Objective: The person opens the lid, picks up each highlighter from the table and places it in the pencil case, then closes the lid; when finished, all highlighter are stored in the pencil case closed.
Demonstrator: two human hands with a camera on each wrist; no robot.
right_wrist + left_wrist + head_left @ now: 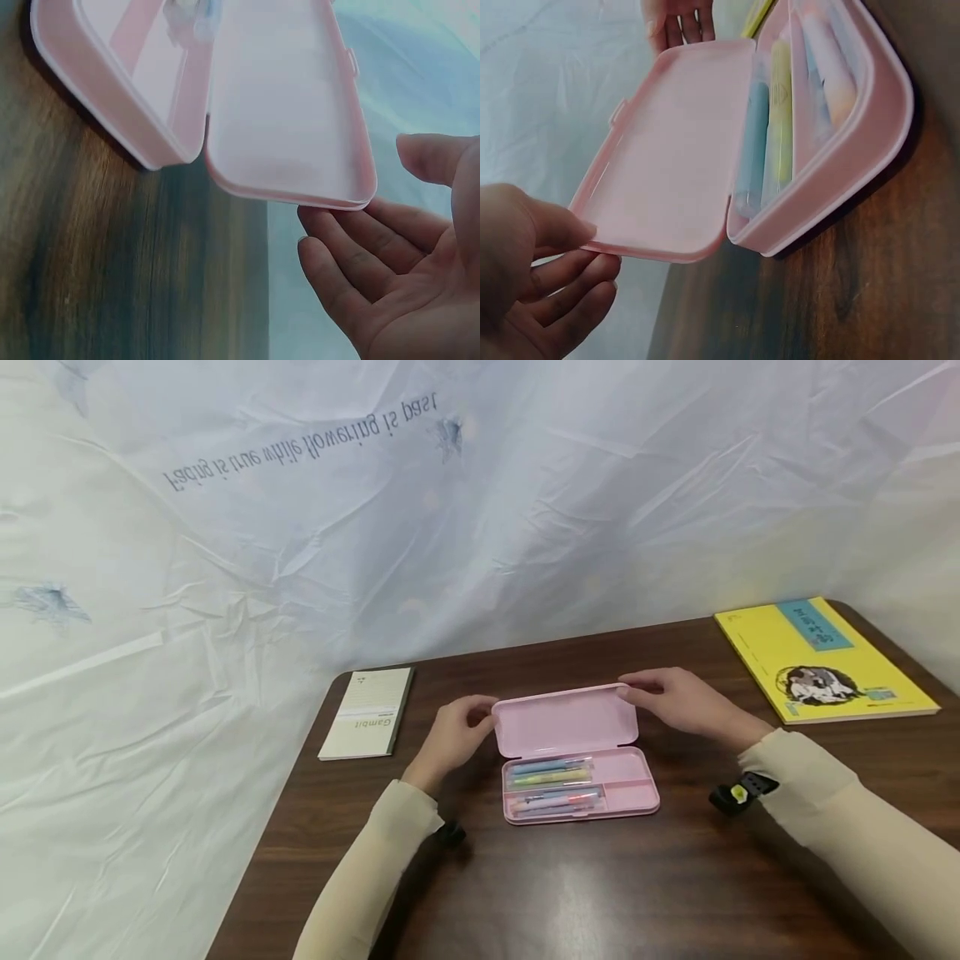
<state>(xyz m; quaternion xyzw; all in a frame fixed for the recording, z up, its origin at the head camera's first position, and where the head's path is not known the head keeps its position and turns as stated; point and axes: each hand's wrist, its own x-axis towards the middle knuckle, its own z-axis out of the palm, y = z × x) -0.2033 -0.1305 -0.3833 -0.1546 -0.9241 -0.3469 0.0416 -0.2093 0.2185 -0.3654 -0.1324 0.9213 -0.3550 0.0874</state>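
Observation:
A pink pencil case (630,797) lies on the table with its lid (566,722) raised on the hinge. Pens in clear sleeves (551,777) fill the left part of its two long compartments; the right part shows bare pink. My left hand (459,731) pinches the lid's left corner, with the thumb (574,229) on the inner face and fingers behind. At the lid's right corner is my right hand (678,697). In the right wrist view its fingers (367,240) are extended and touch the lid's back edge, while the thumb (431,157) stands apart from it.
A cream notepad (363,714) lies at the table's far left corner. Over at the back right is a yellow book (795,652). Behind the dark wooden table (555,893) hangs a pale, creased sheet (487,527) with printed words.

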